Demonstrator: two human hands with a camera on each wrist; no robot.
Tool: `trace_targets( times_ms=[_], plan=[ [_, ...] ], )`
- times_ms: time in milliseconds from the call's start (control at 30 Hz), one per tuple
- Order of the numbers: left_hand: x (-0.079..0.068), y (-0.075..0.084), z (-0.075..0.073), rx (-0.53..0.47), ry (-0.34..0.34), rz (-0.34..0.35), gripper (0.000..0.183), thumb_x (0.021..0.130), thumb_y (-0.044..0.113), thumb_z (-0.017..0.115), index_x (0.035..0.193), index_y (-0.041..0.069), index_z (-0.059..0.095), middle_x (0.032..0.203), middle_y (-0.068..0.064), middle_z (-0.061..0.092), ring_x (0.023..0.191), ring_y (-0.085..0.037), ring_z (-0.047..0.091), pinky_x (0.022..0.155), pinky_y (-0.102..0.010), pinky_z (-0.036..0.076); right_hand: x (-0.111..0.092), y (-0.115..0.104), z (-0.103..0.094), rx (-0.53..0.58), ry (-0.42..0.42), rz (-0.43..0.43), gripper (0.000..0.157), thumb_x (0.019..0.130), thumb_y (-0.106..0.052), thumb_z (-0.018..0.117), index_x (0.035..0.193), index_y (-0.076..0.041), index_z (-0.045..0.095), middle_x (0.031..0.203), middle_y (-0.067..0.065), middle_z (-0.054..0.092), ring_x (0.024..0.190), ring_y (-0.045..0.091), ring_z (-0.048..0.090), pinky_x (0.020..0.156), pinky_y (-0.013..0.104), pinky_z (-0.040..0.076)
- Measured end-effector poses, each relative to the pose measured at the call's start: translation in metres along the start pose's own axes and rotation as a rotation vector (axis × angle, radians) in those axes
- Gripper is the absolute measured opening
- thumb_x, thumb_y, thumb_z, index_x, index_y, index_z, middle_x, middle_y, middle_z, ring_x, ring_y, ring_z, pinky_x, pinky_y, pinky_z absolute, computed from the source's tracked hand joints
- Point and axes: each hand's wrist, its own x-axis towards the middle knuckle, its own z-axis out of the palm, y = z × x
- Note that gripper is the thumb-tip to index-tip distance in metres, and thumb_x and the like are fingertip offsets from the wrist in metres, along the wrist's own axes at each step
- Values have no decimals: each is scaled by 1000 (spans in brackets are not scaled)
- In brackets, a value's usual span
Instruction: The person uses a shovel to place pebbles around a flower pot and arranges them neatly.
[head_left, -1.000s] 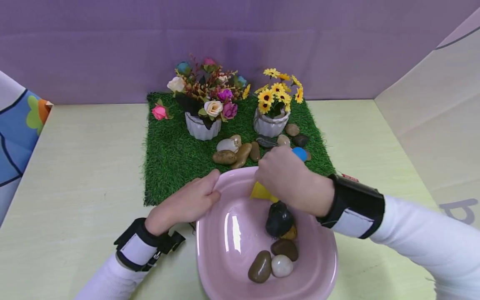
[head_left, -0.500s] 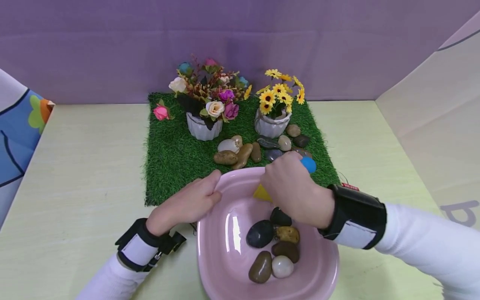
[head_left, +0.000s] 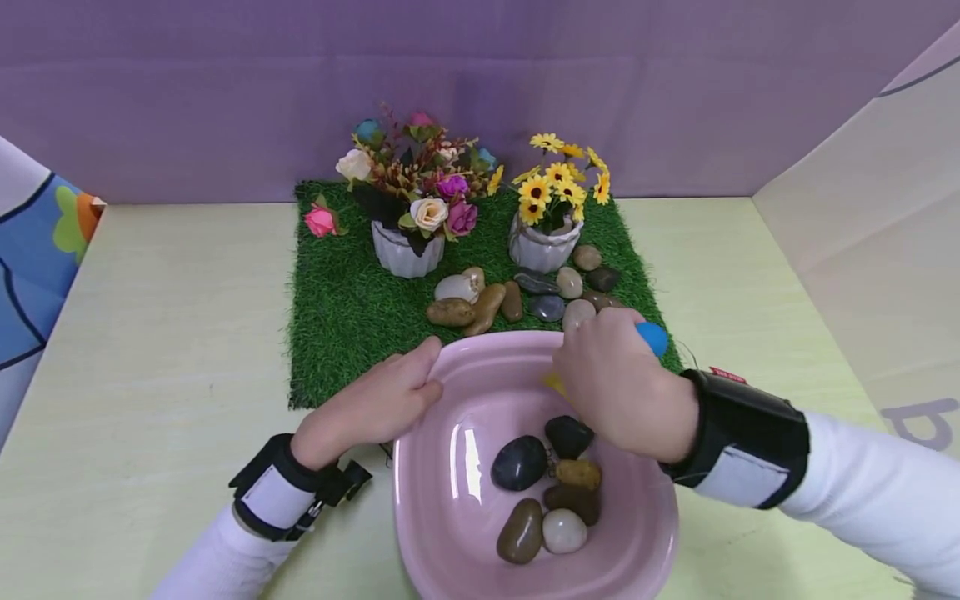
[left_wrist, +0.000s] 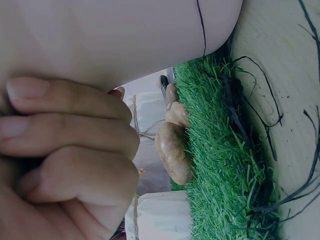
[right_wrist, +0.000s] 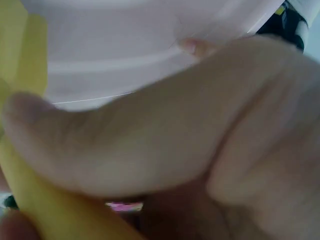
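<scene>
A pink basin (head_left: 442, 533) stands at the front of the table with several stones in it, including a black stone (head_left: 519, 463) and a white stone (head_left: 564, 531). My left hand (head_left: 378, 398) grips its upper left rim; in the left wrist view, curled fingers (left_wrist: 75, 135) press against the outer wall. My right hand (head_left: 618, 387), over the upper right rim, holds a yellow toy shovel (right_wrist: 55, 210) by its handle. The shovel's blue end (head_left: 652, 337) sticks out past the fist, while its yellow blade is mostly hidden behind the hand in the head view.
Behind the basin lies a green grass mat (head_left: 345, 317). Several pebbles (head_left: 486, 307) rest on it, with two white flower pots (head_left: 407, 252) farther back and a loose pink rose (head_left: 321, 221) at the left. A purple cloth (head_left: 480, 83) hangs behind the table.
A black stone by the shovel has come to lie apart in the basin, left of another black stone. My right hand has moved right with the shovel; my left hand stays on the rim.
</scene>
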Motion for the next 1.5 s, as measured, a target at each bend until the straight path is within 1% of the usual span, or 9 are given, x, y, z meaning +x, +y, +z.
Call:
trace_targets(
  times_ms=[267, 600, 767, 900, 1000, 1133, 1267, 1400, 1500],
  plan=[
    [0, 1, 0, 17, 1, 9, 5, 99, 9, 42, 97, 5, 39, 69, -8, 50, 47, -12, 60, 45, -30, 53, 0, 16, 16, 217, -100, -130, 35, 79, -9, 59, 53, -14, 36, 52, -1, 26, 47, 12, 27, 43, 24, 21],
    [0, 2, 0, -3, 1, 5, 5, 99, 8, 41, 97, 5, 39, 72, -12, 53, 47, -12, 61, 44, -29, 54, 4, 26, 27, 354, -197, -175, 14, 81, -13, 65, 72, -12, 56, 62, 1, 48, 53, 16, 44, 47, 27, 37],
    [0, 2, 0, 8, 6, 9, 5, 98, 8, 42, 96, 5, 39, 72, -12, 52, 48, -12, 61, 44, -29, 54, 8, 23, 33, 341, -119, -213, 16, 82, -12, 67, 70, -11, 56, 63, 2, 50, 52, 17, 43, 46, 28, 34],
    [0, 2, 0, 16, 10, 7, 5, 98, 8, 42, 96, 5, 38, 72, -12, 51, 48, -12, 61, 45, -29, 54, 9, 18, 35, 252, 55, -237, 22, 79, -9, 69, 63, -12, 54, 58, 1, 49, 49, 15, 39, 42, 27, 28],
    [0, 2, 0, 13, 12, 6, 6, 98, 8, 42, 96, 5, 38, 72, -12, 51, 48, -12, 61, 44, -29, 54, 13, 14, 36, 167, 205, -256, 25, 77, -8, 70, 59, -14, 54, 59, 0, 56, 50, 15, 42, 43, 28, 34],
    [0, 2, 0, 12, 13, 3, 6, 98, 8, 42, 95, 5, 38, 71, -12, 52, 48, -12, 61, 44, -29, 53, 19, 12, 35, 112, 317, -287, 23, 75, -8, 71, 58, -15, 57, 61, 0, 64, 51, 18, 49, 49, 30, 41],
    [0, 2, 0, 16, 15, 7, 6, 98, 8, 42, 95, 5, 38, 71, -12, 52, 47, -12, 61, 44, -29, 53, 24, 9, 31, 97, 308, -313, 21, 71, -11, 71, 58, -15, 57, 60, -1, 62, 48, 16, 46, 44, 29, 30],
    [1, 3, 0, 14, 11, 5, 6, 98, 8, 42, 95, 5, 38, 71, -12, 52, 47, -12, 61, 43, -28, 54, 27, 7, 26, 126, 209, -339, 21, 72, -12, 71, 61, -15, 54, 60, -1, 55, 49, 15, 38, 44, 30, 18],
    [1, 3, 0, 17, 10, 5, 6, 98, 8, 42, 96, 5, 38, 72, -12, 52, 47, -12, 61, 43, -29, 54, 30, 5, 25, 163, 159, -359, 18, 73, -11, 71, 64, -14, 55, 64, 0, 59, 52, 15, 43, 44, 29, 26]
  ],
)
